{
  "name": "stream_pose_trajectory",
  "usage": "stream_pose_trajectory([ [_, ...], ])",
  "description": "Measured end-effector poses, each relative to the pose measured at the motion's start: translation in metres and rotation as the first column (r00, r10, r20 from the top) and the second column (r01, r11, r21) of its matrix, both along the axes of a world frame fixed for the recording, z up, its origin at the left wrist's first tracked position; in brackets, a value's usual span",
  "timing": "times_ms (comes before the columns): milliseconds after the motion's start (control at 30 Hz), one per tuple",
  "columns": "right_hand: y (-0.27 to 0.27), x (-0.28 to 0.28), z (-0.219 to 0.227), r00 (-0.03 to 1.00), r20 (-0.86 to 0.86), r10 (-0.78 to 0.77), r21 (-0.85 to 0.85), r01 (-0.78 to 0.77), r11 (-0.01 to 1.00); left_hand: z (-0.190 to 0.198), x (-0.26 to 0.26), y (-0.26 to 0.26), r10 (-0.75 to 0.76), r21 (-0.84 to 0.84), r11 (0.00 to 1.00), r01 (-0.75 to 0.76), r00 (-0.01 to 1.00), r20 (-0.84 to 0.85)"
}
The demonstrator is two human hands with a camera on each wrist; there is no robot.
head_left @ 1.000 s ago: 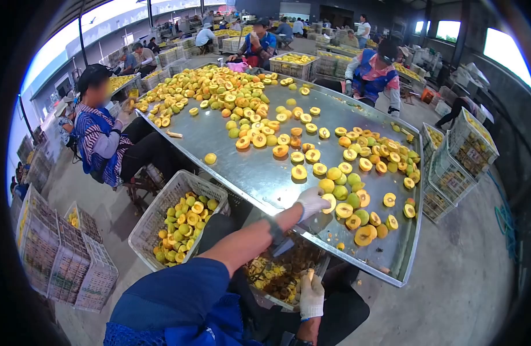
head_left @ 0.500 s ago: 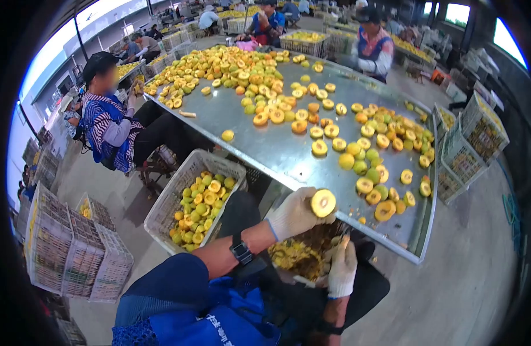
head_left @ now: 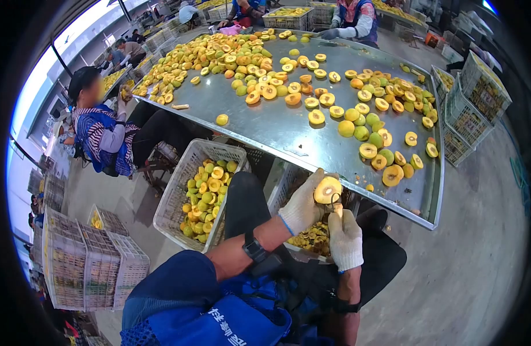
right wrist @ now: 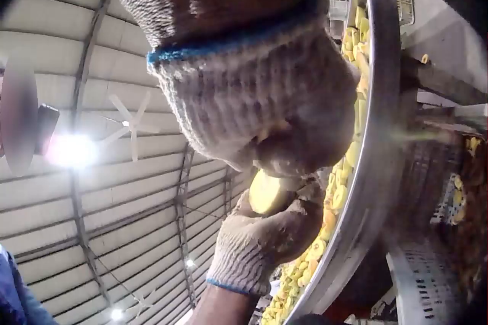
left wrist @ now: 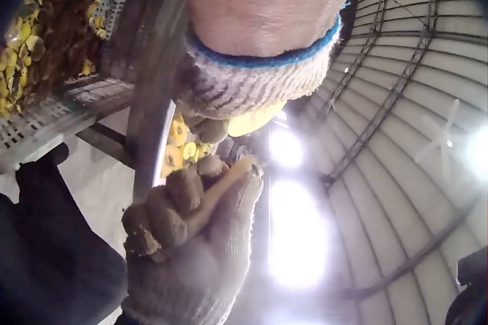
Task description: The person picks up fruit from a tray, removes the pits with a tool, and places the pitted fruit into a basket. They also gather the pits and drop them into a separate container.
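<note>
Fruit half sits in the left hand, pinched between fingers and thumb, cut face toward the person, just off the near edge of the table. The right hand curls round a tool, its tip at that face; whether it bites is hard to tell. Likely light, firm and slippery where cut: best held by the skin. Left stands a crate.

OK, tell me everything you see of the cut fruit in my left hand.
The cut fruit is a roundish half: yellow flesh, browner centre, cut face toward the head camera. The gloved left hand grips it near the table edge. The tool overlaps its lower edge with a dark, curved tip; contact is unclear.
</note>
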State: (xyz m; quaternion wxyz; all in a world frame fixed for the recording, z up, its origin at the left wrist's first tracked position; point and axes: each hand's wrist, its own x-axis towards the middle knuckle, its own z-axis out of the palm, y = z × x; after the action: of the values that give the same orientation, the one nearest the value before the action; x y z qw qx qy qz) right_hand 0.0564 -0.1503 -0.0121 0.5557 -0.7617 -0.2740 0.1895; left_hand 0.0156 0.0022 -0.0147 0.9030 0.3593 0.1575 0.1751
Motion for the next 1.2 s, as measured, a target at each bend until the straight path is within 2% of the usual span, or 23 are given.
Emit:
stream_pose_trajectory([
  [33,0.003,-0.002,0.002,0.999,0.042,-0.006,-0.033,0.007,0.999,-0.001,0.000,-0.003,0.043,0.033,0.999,-0.043,0.999,-0.003],
  [133,0.009,-0.006,0.005,0.999,-0.014,-0.045,-0.027,0.045,0.999,-0.010,0.002,-0.005,0.060,0.120,0.991,-0.060,0.998,0.002],
  [267,0.012,-0.006,-0.003,0.997,-0.057,-0.047,-0.006,0.047,0.999,-0.015,0.004,-0.011,0.110,0.095,0.989,-0.114,0.993,0.040],
  [333,0.016,-0.008,-0.015,0.998,-0.001,-0.058,0.029,0.058,0.998,-0.004,0.004,-0.013,0.031,-0.244,0.969,-0.031,1.000,-0.003],
  [367,0.017,-0.010,-0.019,0.996,0.055,-0.071,0.066,0.067,0.996,-0.001,0.004,-0.016,0.031,-0.246,0.969,-0.030,1.000,-0.003],
  [433,0.018,-0.015,-0.008,0.996,0.030,-0.079,0.044,0.077,0.996,0.003,0.006,-0.022,0.088,-0.133,0.987,-0.093,0.995,-0.042],
  [533,0.015,-0.014,-0.018,0.998,-0.011,-0.059,0.015,0.059,0.998,0.007,0.004,-0.025,0.049,-0.117,0.991,-0.064,0.991,-0.124],
  [600,0.013,-0.015,-0.018,0.999,-0.028,-0.031,0.012,0.032,0.999,0.005,0.002,-0.025,0.046,-0.111,0.992,-0.058,0.993,-0.113],
  [667,0.013,-0.017,-0.003,1.000,-0.009,-0.008,-0.106,0.007,0.994,0.004,0.000,-0.025,0.042,-0.100,0.994,-0.052,0.994,-0.097],
  [700,0.014,-0.017,-0.003,1.000,-0.002,-0.007,-0.100,0.007,0.995,0.005,-0.001,-0.025,0.045,-0.085,0.995,-0.053,0.994,-0.102],
  [767,0.013,-0.017,-0.009,0.993,-0.118,0.003,-0.084,-0.013,0.996,0.009,-0.001,-0.024,0.051,-0.054,0.997,-0.055,0.995,-0.085],
  [800,0.014,-0.019,-0.020,1.000,-0.013,-0.008,0.012,0.008,1.000,0.010,-0.003,-0.023,0.048,-0.052,0.997,-0.052,0.996,-0.077],
  [833,0.014,-0.019,-0.019,1.000,0.006,-0.003,0.027,0.003,1.000,0.012,-0.004,-0.023,0.047,-0.051,0.997,-0.051,0.997,-0.068],
  [900,0.015,-0.020,-0.012,1.000,0.001,0.022,-0.071,-0.022,0.997,0.013,-0.005,-0.021,0.061,-0.047,0.997,-0.064,0.996,-0.062],
  [1033,0.016,-0.019,-0.008,0.996,-0.066,0.064,-0.053,-0.068,0.996,0.018,-0.007,-0.019,0.080,-0.059,0.994,-0.088,0.989,-0.126],
  [1133,0.016,-0.021,-0.005,0.996,-0.046,0.074,-0.077,-0.078,0.994,0.025,-0.009,-0.018,0.073,-0.052,0.995,-0.084,0.979,-0.192],
  [1167,0.016,-0.019,-0.008,0.996,-0.045,0.076,-0.075,-0.079,0.994,0.028,-0.009,-0.017,0.058,0.022,0.998,-0.055,0.980,-0.189],
  [1200,0.016,-0.018,-0.008,0.987,-0.131,0.092,-0.009,-0.094,0.996,0.029,-0.010,-0.016,0.041,0.094,0.995,-0.023,0.981,-0.191],
])
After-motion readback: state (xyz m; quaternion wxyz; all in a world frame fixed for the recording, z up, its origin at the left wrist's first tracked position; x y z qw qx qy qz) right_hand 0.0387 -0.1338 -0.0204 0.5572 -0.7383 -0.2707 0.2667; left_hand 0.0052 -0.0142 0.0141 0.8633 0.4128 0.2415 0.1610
